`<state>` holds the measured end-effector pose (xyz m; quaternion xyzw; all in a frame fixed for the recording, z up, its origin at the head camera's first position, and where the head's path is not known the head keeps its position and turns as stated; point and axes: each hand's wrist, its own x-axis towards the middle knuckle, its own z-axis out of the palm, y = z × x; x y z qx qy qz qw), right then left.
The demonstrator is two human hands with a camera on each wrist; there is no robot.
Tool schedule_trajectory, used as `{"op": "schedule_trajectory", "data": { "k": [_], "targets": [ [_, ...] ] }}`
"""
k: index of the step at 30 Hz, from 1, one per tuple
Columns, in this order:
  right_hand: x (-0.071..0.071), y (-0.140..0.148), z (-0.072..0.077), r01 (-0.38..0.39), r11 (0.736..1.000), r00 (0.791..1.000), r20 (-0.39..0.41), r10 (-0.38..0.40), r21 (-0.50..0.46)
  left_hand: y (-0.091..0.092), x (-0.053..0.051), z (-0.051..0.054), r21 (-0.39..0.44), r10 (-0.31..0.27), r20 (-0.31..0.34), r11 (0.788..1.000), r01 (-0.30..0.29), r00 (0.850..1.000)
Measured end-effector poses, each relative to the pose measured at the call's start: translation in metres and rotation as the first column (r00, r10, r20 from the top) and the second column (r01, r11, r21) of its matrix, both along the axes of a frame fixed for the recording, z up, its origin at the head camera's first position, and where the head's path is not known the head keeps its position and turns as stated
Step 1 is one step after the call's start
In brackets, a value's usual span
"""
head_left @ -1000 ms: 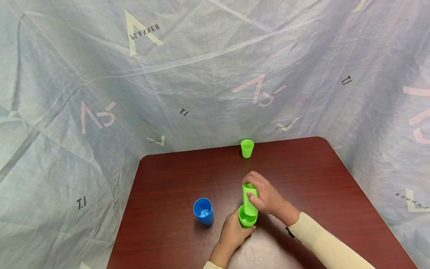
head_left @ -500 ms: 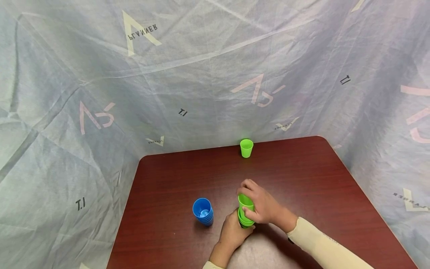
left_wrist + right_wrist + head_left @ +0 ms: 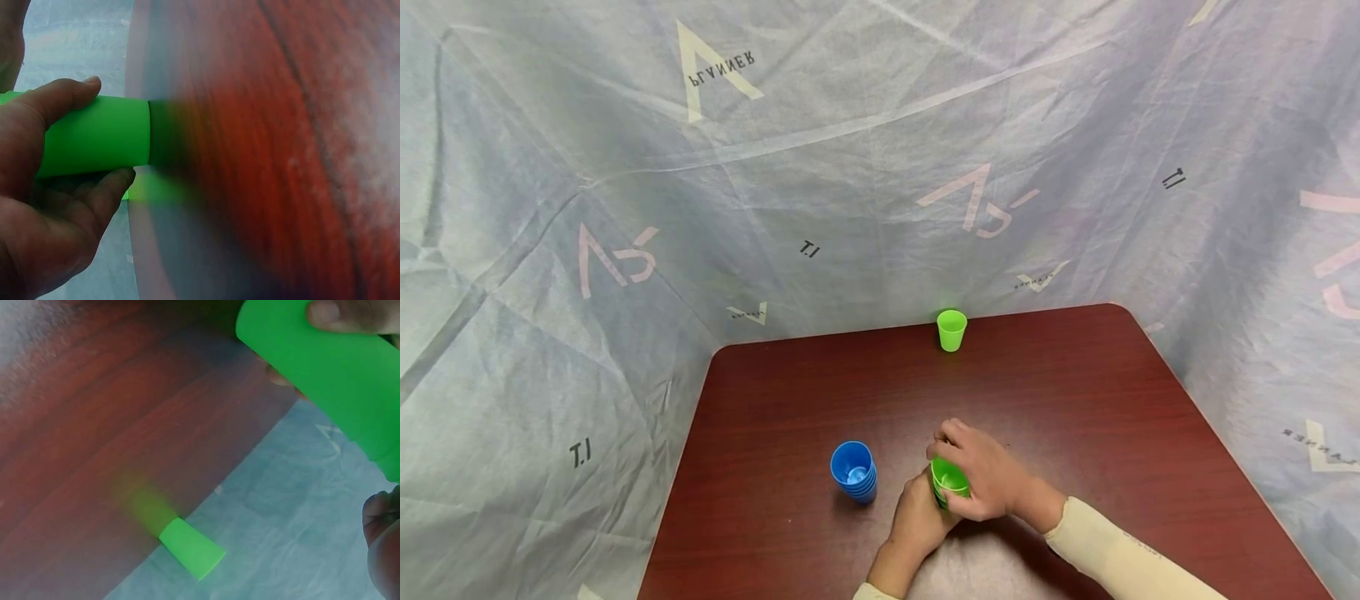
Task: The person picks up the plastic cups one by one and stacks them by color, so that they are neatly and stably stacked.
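A stack of nested green plastic cups [image 3: 951, 477] stands upright near the front of the table. My left hand [image 3: 917, 518] grips its lower part from the left, thumb and fingers on either side of the green wall in the left wrist view. From above, my right hand [image 3: 988, 473] holds the top green cup by its rim, thumb on the near side and fingers over the far side. The right wrist view shows the stack's smooth side and stepped rims [image 3: 375, 450]. A stack of blue cups [image 3: 853, 472] stands left of my left hand, untouched.
One more green cup [image 3: 952, 332] stands alone at the back edge of the dark red wooden table [image 3: 790, 400]. Grey printed cloth [image 3: 880, 208] hangs behind the table and along both sides.
My right hand has come down with a green cup, which now sits deep in the stack held by my left hand. The left hand, blue stack and far green cup have stayed put.
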<state>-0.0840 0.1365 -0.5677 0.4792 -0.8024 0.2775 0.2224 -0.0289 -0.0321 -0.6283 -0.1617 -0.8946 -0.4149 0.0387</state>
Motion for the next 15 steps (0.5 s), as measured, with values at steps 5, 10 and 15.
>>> {"op": "schedule_trajectory", "data": {
  "k": [5,10,15],
  "targets": [
    [0.003,0.001,-0.007,0.010,1.000,1.000,-0.018,-0.010,-0.007,0.001,0.000,-0.001,0.009,0.008,0.004,1.000,-0.008,1.000],
    [0.004,0.001,-0.012,0.009,1.000,1.000,-0.030,-0.009,-0.013,0.001,0.001,-0.002,0.005,0.008,-0.021,1.000,-0.008,1.000],
    [0.003,0.001,-0.013,0.020,1.000,0.999,-0.035,-0.020,-0.011,0.001,0.000,0.000,0.007,0.004,-0.034,1.000,-0.004,0.999]
  ]
}}
